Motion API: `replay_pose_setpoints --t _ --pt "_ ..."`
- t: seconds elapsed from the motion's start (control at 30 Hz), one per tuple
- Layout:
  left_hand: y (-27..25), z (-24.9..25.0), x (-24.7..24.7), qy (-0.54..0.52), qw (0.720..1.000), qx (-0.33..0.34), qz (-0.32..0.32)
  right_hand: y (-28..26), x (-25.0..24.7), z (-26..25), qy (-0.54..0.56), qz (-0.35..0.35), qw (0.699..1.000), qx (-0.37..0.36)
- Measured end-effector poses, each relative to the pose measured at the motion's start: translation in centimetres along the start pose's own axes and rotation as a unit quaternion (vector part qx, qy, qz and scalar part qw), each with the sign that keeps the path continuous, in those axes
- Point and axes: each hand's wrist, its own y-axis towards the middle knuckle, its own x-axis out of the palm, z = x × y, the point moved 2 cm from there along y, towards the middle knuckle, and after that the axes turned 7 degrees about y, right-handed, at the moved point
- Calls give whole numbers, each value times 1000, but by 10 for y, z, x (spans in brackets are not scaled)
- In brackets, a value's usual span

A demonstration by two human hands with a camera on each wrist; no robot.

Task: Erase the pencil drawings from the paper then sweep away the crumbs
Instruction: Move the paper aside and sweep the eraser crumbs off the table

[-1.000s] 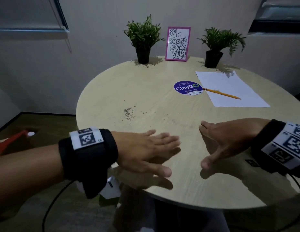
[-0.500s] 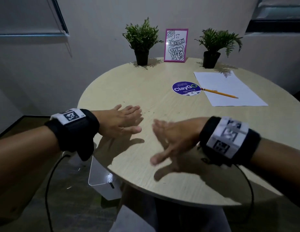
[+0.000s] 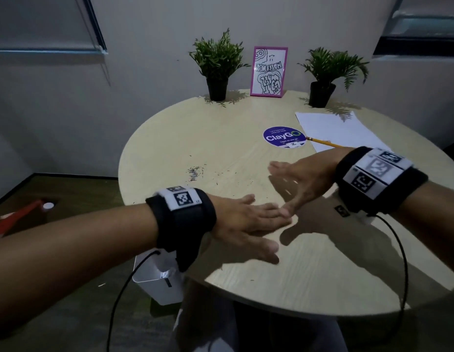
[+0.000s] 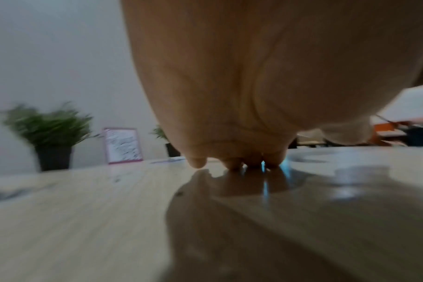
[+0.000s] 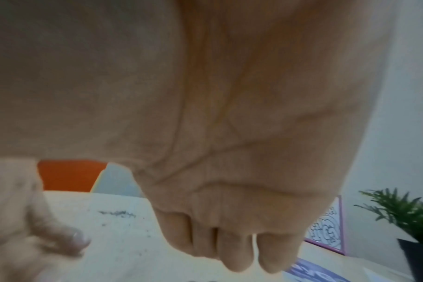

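Observation:
A small pile of dark eraser crumbs (image 3: pixel 195 172) lies on the round wooden table (image 3: pixel 220 138), with scattered bits trailing to its right; the crumbs (image 5: pixel 117 213) also show in the right wrist view. My left hand (image 3: pixel 248 222) lies flat, palm down, on the table near the front edge, fingers straight, holding nothing. My right hand (image 3: pixel 294 181) is flat too, fingers stretched toward the crumbs, its thumb tip touching the left fingertips. White paper (image 3: pixel 332 128) lies at the back right with a yellow pencil (image 3: pixel 322 142) on its near edge.
Two potted plants (image 3: pixel 218 64) (image 3: pixel 327 72) and a pink framed drawing (image 3: pixel 269 71) stand at the table's back. A round blue ClayGo sticker (image 3: pixel 284 137) sits mid-table. A white bin (image 3: pixel 157 278) stands on the floor under the left table edge.
My left hand has pulled back from the crumb pile toward the front edge. My right hand has moved right and farther onto the table. The crumb pile shows again.

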Motion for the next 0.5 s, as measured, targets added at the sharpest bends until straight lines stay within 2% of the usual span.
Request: replay_pose_setpoints --t 0.1,0.2,0.3,0.4,0.5 --pt "-9 -33 1 -41 997 -71 -5 -3 10 9 -27 -45 998 38" --pt "-24 -66 0 -24 984 -174 -20 0 20 -1 -33 -64 996 54" --pt "-41 -88 -4 -3 966 -252 -59 3 18 -34 -77 -66 994 35" --pt "-57 -101 -4 -11 956 -281 -87 22 11 -76 -97 -42 994 -8" --pt "-75 -104 -6 -31 951 -300 -70 39 -6 -107 -66 -9 996 -64"
